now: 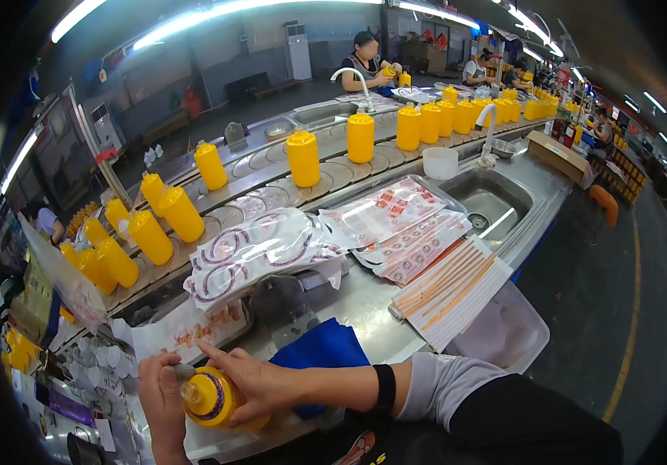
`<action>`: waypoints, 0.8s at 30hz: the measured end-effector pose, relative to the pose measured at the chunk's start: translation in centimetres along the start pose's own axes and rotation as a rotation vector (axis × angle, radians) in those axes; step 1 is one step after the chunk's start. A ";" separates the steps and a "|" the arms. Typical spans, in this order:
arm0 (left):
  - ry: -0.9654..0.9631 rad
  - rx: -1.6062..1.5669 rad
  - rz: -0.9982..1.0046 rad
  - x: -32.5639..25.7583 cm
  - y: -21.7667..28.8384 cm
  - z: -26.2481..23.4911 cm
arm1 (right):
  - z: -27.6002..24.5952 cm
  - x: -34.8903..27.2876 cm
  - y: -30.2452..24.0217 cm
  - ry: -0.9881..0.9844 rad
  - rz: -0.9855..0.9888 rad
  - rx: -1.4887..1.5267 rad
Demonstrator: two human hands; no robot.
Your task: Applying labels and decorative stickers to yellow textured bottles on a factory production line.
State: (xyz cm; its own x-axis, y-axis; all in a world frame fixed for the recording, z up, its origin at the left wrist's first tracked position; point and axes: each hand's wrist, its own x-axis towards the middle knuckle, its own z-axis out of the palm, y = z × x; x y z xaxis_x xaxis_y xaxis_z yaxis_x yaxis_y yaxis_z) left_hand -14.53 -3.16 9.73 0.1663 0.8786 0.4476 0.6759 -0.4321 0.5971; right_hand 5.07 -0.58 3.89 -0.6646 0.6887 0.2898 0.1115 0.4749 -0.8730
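A yellow bottle (231, 390) with a clear neck and a dark patterned band around its shoulder is tilted at the bench's front edge. My right hand (252, 381) grips it from above and the right, index finger stretched along the shoulder. My left hand (157, 391) is curled at its left side, by the neck. A small grey rounded piece (184, 372) shows by the left fingertips; I cannot make out what it is. Just beyond, a tray holds a white sheet (164, 335) with small orange-brown pieces. A blue cloth (323, 346) lies right of the bottle.
Plastic-covered sheets with purple curved strips (264, 252), red-printed sheets (395, 221) and a card with orange strips (454, 291) lie on the metal bench. Beyond runs a conveyor (333, 174) with several yellow bottles (302, 159). A sink (489, 201) stands right; co-workers (366, 66) sit opposite.
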 end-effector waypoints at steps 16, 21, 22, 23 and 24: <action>0.300 0.423 0.216 -9.6 1.6 3.9 | 0.2 -0.2 0.6 0.021 -0.028 -0.037; 0.197 0.586 0.408 -4.1 4.5 3.1 | 0.7 0.1 1.2 0.029 -0.037 -0.018; 0.124 0.603 0.453 -2.7 5.1 2.8 | 0.9 0.0 1.4 0.030 -0.032 -0.017; 0.052 0.618 0.496 -1.6 5.3 2.7 | 1.1 -0.1 1.6 0.080 -0.048 -0.009; 0.005 0.580 0.447 -0.7 5.0 2.7 | 1.1 -0.3 1.5 0.131 -0.068 0.001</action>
State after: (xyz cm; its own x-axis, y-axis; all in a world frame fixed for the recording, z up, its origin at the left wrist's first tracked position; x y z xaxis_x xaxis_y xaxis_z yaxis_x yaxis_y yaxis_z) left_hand -9.29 -5.40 10.62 0.5127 0.6421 0.5700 0.8160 -0.5709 -0.0908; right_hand 4.56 -0.66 2.04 -0.5684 0.7205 0.3972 0.0682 0.5224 -0.8500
